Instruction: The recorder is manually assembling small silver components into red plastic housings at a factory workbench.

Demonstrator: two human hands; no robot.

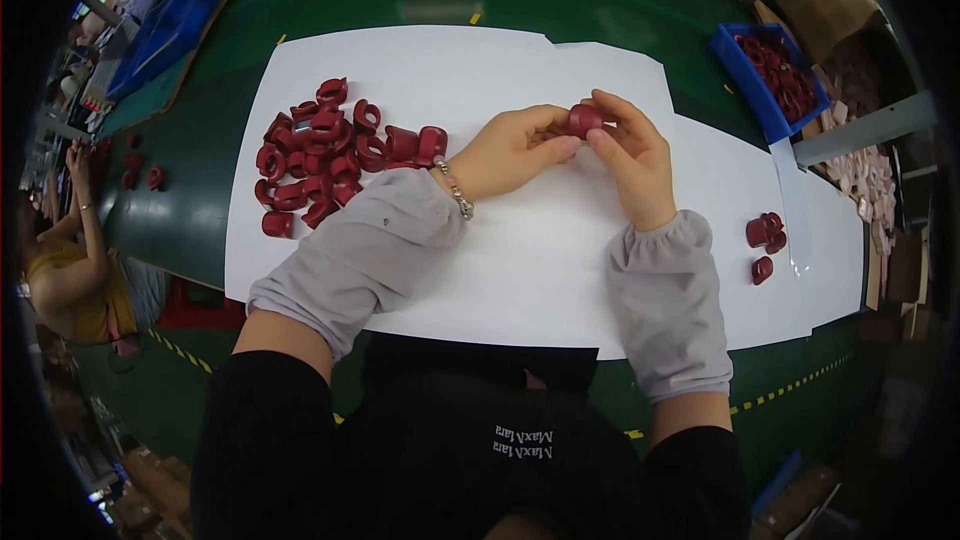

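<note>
Red: found one piece [584, 121] above white paper [540, 260].
Saw bare paper to the near edge [520, 339], heap [317, 160] at left; noted left hand [505, 153] and right hand [642, 162] barely open, pinching that piece with fingertips.

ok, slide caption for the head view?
Left hand and right hand hold a red part over white paper; red pile at left.
</note>
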